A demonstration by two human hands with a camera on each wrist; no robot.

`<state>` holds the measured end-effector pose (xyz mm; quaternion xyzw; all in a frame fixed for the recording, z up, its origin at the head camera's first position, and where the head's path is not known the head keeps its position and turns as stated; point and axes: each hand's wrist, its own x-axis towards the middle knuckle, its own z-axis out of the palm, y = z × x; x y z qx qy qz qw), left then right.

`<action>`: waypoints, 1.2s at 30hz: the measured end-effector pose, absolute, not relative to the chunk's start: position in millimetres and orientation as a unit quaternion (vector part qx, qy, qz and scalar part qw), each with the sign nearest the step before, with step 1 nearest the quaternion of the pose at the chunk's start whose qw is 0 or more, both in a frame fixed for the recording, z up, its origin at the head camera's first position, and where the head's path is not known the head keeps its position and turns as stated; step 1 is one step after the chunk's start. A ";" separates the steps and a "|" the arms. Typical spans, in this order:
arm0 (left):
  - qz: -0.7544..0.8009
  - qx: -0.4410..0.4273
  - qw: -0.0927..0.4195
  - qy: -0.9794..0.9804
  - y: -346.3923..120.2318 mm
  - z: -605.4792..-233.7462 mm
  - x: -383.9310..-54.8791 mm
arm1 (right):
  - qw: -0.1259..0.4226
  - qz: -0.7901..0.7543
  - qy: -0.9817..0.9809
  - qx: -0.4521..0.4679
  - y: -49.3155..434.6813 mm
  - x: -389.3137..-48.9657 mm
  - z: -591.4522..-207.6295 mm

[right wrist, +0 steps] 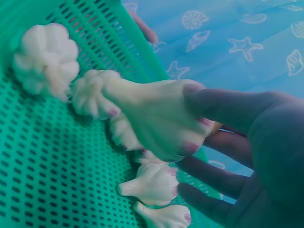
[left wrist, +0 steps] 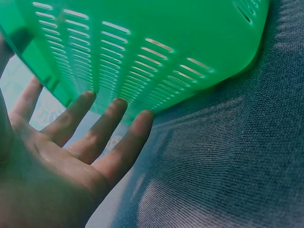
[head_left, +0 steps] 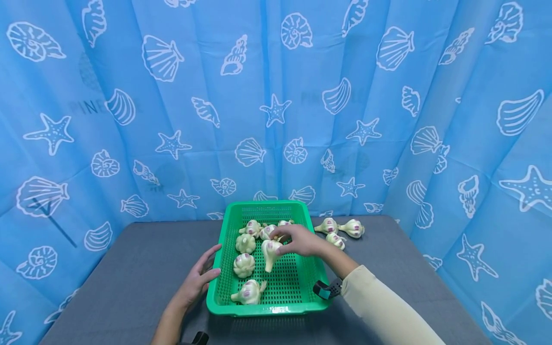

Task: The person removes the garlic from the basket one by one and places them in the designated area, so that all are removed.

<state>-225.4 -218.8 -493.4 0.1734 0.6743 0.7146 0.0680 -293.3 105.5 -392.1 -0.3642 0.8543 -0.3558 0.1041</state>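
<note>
In the head view my right hand (head_left: 298, 240) is over the green basket (head_left: 268, 309) and pinches a garlic bulb (head_left: 270, 251), its stem pointing down toward the near side. The right wrist view shows the thumb on one side of that bulb (right wrist: 156, 114) and fingers behind it. My left hand (head_left: 196, 280) is at the basket's left wall, fingers spread and straight; the left wrist view shows the fingertips (left wrist: 142, 121) at the slotted outer side. Several other garlic bulbs lie inside, among them one near the front (head_left: 250, 292) and one at the left (head_left: 244, 265).
To the right of the basket, three garlic bulbs, one of them at the far right (head_left: 352, 228), lie on the grey tablecloth (head_left: 146, 268). A blue curtain (head_left: 276, 115) with white shell prints hangs behind the table and at its sides.
</note>
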 end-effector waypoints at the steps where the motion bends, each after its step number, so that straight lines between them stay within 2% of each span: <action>1: 0.715 0.173 0.068 0.674 -218.8 -493.3 -225.3 | 0.099 -0.358 0.854 -0.363 106.4 -291.9 -392.1; 7: 0.718 0.174 0.072 0.670 -218.5 -492.3 -224.5 | 0.067 -0.375 0.857 -0.347 112.7 -285.5 -390.0; 23: 0.715 0.162 0.065 0.677 -217.6 -493.2 -224.1 | -0.071 -0.401 0.850 -0.334 128.1 -273.7 -375.6; 36: 0.717 0.159 0.067 0.676 -217.0 -495.4 -224.8 | -0.148 -0.450 0.843 -0.254 149.0 -269.5 -384.6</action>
